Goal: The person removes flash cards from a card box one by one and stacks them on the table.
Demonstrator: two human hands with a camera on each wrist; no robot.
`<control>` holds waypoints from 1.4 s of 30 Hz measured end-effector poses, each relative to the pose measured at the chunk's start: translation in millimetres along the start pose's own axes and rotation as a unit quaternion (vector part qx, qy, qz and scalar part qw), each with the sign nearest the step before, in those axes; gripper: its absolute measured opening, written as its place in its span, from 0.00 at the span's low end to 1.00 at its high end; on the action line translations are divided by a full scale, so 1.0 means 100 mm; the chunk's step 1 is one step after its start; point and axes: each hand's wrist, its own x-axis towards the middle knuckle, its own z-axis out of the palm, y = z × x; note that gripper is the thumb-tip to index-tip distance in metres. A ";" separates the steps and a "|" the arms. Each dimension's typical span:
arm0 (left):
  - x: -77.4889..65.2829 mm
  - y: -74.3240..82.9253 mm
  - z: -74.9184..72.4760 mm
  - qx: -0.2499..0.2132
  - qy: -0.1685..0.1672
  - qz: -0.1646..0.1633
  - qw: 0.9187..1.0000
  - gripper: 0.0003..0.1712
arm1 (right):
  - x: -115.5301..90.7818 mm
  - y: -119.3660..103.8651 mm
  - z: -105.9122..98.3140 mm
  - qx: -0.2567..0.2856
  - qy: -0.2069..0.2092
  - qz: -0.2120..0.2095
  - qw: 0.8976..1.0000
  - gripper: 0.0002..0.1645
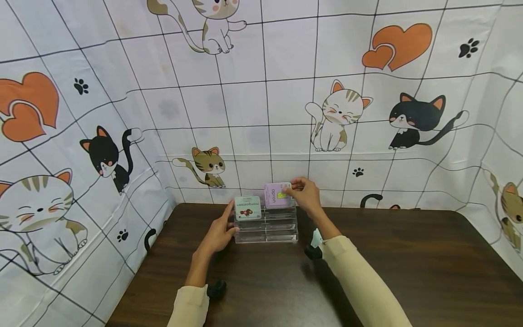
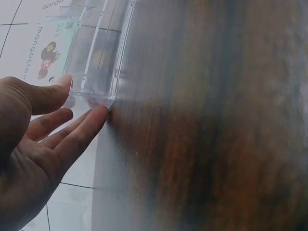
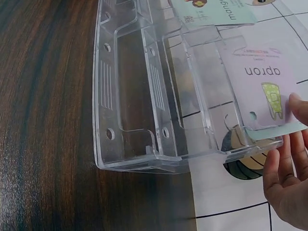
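A clear plastic tiered card rack (image 1: 282, 237) stands on the table near the wall. My right hand (image 1: 307, 196) pinches the lilac "apron" flash card (image 3: 255, 86) at its edge, thumb over the front and fingers behind. That card is in the rack's back right slot, and a pale green edge shows behind it. Left of it, a mint "mangosteen" flash card (image 1: 248, 208) leans in a slot. At the rack's left end, my left hand (image 1: 217, 232) touches the side with fingers fairly straight; its thumb is close by the mangosteen card in the left wrist view.
The dark wooden table (image 1: 367, 263) spreads in front and to both sides. Behind it hangs a white gridded sheet (image 1: 286, 104) printed with cats, hearts and paws. The front tiers of the rack show no cards.
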 end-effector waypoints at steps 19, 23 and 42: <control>0.00 0.01 0.00 -0.005 -0.003 0.003 1.000 0.56 | 0.00 -0.10 -0.06 0.003 0.006 0.012 1.000 0.16; 0.00 0.01 0.00 0.000 -0.002 0.001 1.000 0.55 | -0.01 -0.13 -0.13 0.045 0.000 0.027 0.999 0.15; 0.00 0.01 0.01 0.010 -0.001 -0.003 1.000 0.56 | -0.14 -0.11 -0.42 0.123 -0.020 0.067 0.990 0.16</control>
